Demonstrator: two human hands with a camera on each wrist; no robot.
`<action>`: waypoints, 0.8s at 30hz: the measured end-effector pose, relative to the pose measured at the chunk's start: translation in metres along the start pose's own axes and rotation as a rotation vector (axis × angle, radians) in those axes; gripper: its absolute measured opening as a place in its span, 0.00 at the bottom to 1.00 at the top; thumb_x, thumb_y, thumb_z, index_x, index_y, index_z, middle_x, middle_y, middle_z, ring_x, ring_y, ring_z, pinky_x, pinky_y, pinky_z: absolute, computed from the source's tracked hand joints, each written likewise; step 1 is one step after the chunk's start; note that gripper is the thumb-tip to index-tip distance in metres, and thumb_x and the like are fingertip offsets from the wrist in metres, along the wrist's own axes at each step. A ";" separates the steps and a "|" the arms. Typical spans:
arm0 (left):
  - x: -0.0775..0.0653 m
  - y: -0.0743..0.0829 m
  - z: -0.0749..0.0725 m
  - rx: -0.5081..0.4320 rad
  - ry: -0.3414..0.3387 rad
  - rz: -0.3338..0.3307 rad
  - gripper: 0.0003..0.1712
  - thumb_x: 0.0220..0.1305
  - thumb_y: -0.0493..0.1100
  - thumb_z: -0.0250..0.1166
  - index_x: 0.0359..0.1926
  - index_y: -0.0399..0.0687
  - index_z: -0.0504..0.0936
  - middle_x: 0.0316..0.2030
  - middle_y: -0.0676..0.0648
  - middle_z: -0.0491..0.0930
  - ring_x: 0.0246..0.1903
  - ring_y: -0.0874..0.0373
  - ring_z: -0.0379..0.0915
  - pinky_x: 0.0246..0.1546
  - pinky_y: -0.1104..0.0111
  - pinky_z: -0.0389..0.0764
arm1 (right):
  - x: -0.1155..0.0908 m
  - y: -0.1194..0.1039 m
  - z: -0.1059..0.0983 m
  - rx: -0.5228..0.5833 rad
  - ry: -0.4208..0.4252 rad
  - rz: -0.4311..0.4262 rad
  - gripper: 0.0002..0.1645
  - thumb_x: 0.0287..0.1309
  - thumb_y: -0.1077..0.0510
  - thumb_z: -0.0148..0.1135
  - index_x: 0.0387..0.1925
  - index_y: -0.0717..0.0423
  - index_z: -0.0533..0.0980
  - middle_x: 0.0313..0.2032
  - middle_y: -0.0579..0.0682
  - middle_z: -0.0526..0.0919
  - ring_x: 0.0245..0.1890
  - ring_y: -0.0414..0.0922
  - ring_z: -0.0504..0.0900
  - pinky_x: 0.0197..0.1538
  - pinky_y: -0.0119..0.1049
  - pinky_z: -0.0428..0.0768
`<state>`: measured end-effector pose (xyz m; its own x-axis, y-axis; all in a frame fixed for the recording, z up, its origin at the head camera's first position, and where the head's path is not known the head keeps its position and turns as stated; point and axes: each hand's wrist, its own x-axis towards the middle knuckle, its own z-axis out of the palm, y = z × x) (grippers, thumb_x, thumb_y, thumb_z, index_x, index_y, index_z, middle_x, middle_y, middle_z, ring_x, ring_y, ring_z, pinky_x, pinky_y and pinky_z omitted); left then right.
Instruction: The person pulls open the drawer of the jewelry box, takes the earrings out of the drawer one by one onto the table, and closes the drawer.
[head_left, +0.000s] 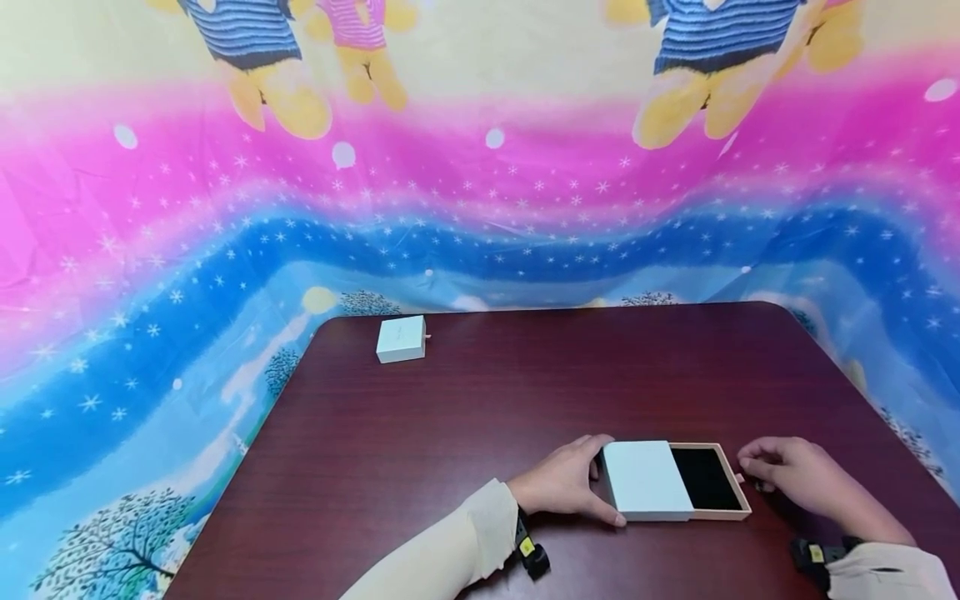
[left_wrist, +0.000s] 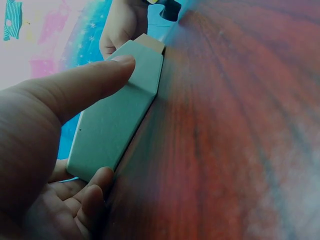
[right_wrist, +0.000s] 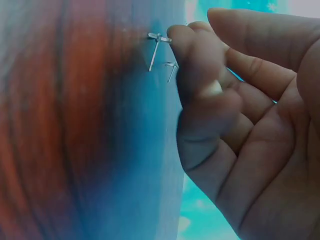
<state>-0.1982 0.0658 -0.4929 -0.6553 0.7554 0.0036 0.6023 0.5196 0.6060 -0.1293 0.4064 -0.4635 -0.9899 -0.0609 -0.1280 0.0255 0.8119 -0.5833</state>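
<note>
A white slide-out jewellery box (head_left: 647,479) lies on the table with its drawer (head_left: 742,500) partly pulled out to the right, showing a black lining. My left hand (head_left: 564,479) holds the sleeve's left end, thumb at the near corner and fingers at the far one. In the left wrist view, the thumb lies along the box's side (left_wrist: 107,120). Just right of the drawer's small pull tab (head_left: 739,478) is my right hand (head_left: 806,475), fingers loosely curled. Two small metal stud earrings (right_wrist: 158,39) show beside its fingertips in the right wrist view, the thumb apart.
A smaller white box (head_left: 401,338) with a pull tab stands at the table's far left. The dark red wooden table (head_left: 525,375) has rounded far corners. A printed cloth (head_left: 495,200) hangs behind and along the sides.
</note>
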 end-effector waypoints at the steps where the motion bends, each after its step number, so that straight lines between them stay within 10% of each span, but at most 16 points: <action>1: 0.000 0.000 0.000 0.002 0.001 0.001 0.60 0.38 0.64 0.80 0.70 0.55 0.61 0.39 0.63 0.69 0.35 0.72 0.67 0.33 0.79 0.70 | 0.001 0.000 0.000 -0.007 0.003 -0.006 0.09 0.67 0.57 0.58 0.40 0.55 0.82 0.27 0.44 0.80 0.23 0.39 0.76 0.28 0.35 0.74; 24: 0.001 -0.002 -0.001 -0.011 -0.014 -0.005 0.59 0.39 0.64 0.79 0.70 0.57 0.60 0.43 0.63 0.69 0.37 0.73 0.67 0.34 0.79 0.71 | 0.009 0.003 0.005 0.006 -0.067 -0.065 0.10 0.62 0.60 0.62 0.45 0.57 0.81 0.29 0.42 0.81 0.26 0.34 0.73 0.30 0.33 0.70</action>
<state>-0.2006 0.0652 -0.4939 -0.6520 0.7582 -0.0108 0.5937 0.5193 0.6146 -0.1376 0.4053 -0.4701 -0.9779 -0.1523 -0.1434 -0.0374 0.8016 -0.5967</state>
